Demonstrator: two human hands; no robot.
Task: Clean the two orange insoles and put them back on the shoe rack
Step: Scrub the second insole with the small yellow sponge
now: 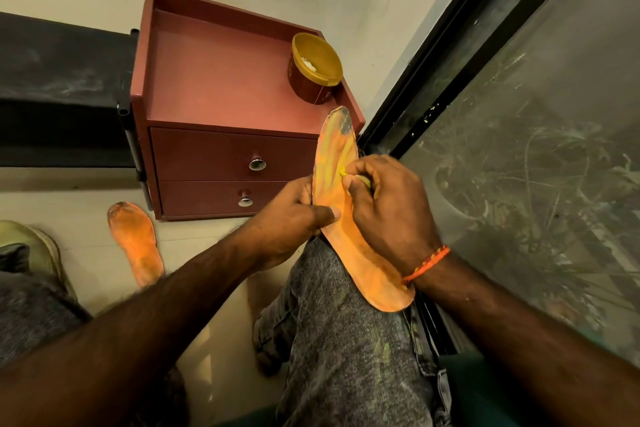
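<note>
Big stuff first: there's a dusty glass door (519,149) on the right, a dark shoe rack (59,87) off to the left against the wall, and a little reddish drawer cabinet (221,149) between them. The person sits with a knee in grey jeans (346,340) up as a work surface.

The insole being cleaned (337,163) leans on that knee, toe end pointing up toward the cabinet, heel end down by the right wrist. It looks thin, light and floppy, the kind of foam that bends the moment you push on it, so I'd say it needs backing from behind or it just folds away from the scrubbing. The toe has a dark grimy patch, and the middle looks streaky, probably wet, so likely a bit slippery too.

The other insole (136,246) lies flat on the floor in front of the cabinet, well apart from the hands, toe also dirty.

Left hand (294,218) grips the insole's left edge around the middle, thumb pressed on the face, fingers behind it. Good spot imo, edge and mid-length keeps it from flexing.

Right hand (384,204) is clenched around a small yellow scrubber (346,173), pressing it onto the insole. Can't tell exactly what it is, mostly hidden.

An open yellow tub (315,68) with something white inside sits on the cabinet's top, right rear corner.
</note>
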